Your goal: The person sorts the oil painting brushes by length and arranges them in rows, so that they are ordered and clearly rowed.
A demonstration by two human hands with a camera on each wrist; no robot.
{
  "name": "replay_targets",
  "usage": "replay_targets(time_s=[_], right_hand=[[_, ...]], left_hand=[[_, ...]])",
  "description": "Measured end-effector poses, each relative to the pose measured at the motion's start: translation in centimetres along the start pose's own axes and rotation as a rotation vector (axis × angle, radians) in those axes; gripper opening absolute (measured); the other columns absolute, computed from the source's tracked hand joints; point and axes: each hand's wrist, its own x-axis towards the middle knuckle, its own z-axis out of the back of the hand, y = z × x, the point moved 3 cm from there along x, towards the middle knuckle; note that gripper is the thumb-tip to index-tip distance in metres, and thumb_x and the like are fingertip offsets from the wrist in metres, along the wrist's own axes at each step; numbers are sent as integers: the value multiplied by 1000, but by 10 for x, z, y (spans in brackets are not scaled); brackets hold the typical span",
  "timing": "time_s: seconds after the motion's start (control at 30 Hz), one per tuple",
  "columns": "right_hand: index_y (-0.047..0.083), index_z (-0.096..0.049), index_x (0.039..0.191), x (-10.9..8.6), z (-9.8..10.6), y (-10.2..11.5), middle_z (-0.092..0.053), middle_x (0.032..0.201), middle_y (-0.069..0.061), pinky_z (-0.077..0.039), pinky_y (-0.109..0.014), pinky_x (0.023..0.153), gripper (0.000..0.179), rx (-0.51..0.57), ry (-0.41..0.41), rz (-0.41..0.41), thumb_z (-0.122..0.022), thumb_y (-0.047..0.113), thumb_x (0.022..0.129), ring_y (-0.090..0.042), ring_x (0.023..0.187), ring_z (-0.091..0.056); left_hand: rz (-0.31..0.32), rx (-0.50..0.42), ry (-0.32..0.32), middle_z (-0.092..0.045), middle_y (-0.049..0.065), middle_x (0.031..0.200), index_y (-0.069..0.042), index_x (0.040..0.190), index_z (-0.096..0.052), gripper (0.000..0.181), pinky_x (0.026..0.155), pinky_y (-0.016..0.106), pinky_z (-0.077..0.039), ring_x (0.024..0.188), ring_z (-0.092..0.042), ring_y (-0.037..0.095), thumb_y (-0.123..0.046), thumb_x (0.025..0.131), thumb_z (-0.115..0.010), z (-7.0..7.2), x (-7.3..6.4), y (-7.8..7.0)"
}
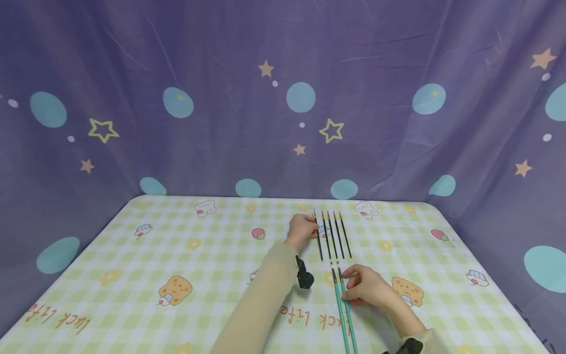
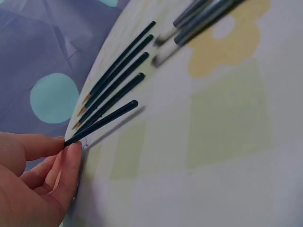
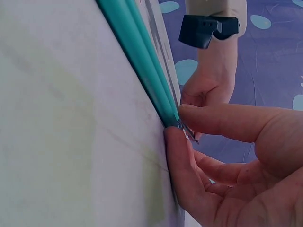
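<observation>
My left hand (image 1: 302,228) pinches a thin dark paintbrush (image 2: 109,120) between thumb and fingertips. Its handle end is tilted up off the cloth, with a shadow below it in the left wrist view. To its right, several similar thin paintbrushes (image 1: 338,238) lie side by side, bristles pointing away from me. Closer to me, two longer turquoise paintbrushes (image 1: 340,309) lie next to each other. At the right one, my right hand (image 1: 371,289) holds it near the ferrule, thumb and forefinger on either side. The fingers partly hide the ferrule in the right wrist view.
A green-and-white checked tablecloth (image 1: 221,265) with printed cartoons covers the table. Behind the table's far edge hangs a purple curtain (image 1: 221,147) with stars and blue dots. Dark devices are strapped on both wrists, including a wrist camera (image 1: 304,275) on the left.
</observation>
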Motion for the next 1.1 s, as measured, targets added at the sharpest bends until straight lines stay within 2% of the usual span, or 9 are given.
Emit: replay_targets(time_s=[0.13, 0.3, 0.5, 0.63, 0.77, 0.87, 0.97, 1.1], right_hand=[[-5, -51, 107, 0, 0, -1, -50, 75, -7, -55, -30, 55, 45, 9, 13, 5, -72, -5, 67, -15, 59, -52], [-4, -52, 107, 1, 0, 0, -50, 74, -7, -55, -29, 54, 44, 5, 15, 10, -72, -4, 68, -15, 58, -53], [-5, -51, 107, 1, 1, 0, -50, 73, -7, -54, -30, 53, 44, 2, 27, 32, -72, -4, 68, -15, 58, -54], [-4, -52, 106, 2, 0, 0, -51, 73, -7, -53, -29, 53, 44, -12, 12, 11, -73, -3, 68, -15, 57, -53], [-2, -53, 105, 4, 0, 0, -51, 74, -7, -53, -28, 52, 42, -28, -6, -15, -73, -3, 67, -15, 58, -53], [-3, -53, 105, 4, 0, 0, -51, 74, -7, -53, -28, 53, 42, -22, 1, -6, -72, -3, 68, -15, 57, -53], [-3, -52, 106, 3, 1, 0, -51, 74, -7, -53, -28, 53, 43, -13, 7, 7, -72, -3, 68, -15, 57, -54], [-5, -51, 106, 3, 2, -1, -51, 73, -7, -54, -29, 53, 43, -3, 25, 27, -72, -2, 68, -15, 57, -54]], left_hand=[[5, 69, -14, -66, 12, 88, 1, 100, -66, 23, 48, 20, -53, 50, -58, 10, 0, 77, -64, -3, 3, -1], [-6, 164, -36, -66, 10, 90, -2, 97, -66, 20, 50, 21, -52, 54, -59, 11, -4, 78, -64, -2, 0, -5], [-43, 285, -50, -67, 4, 77, -5, 94, -68, 17, 61, 26, -54, 53, -59, 11, -7, 77, -65, -2, -2, -10], [-49, 340, -44, -67, 2, 70, -6, 97, -69, 21, 67, 29, -55, 51, -59, 10, -9, 77, -67, -3, -1, -11], [-60, 376, -51, -65, 0, 66, -7, 97, -69, 21, 67, 30, -55, 52, -58, 10, -9, 76, -69, -5, 0, -10], [-70, 396, -61, -64, -1, 63, -8, 96, -68, 20, 68, 31, -55, 54, -58, 11, -10, 76, -69, -6, 0, -10], [-73, 407, -67, -65, 0, 67, -8, 97, -68, 21, 68, 32, -55, 57, -59, 12, -10, 76, -69, -7, -2, -10], [-92, 436, -75, -67, 3, 84, -8, 97, -68, 21, 67, 34, -55, 69, -62, 16, -11, 77, -68, -8, -3, -9]])
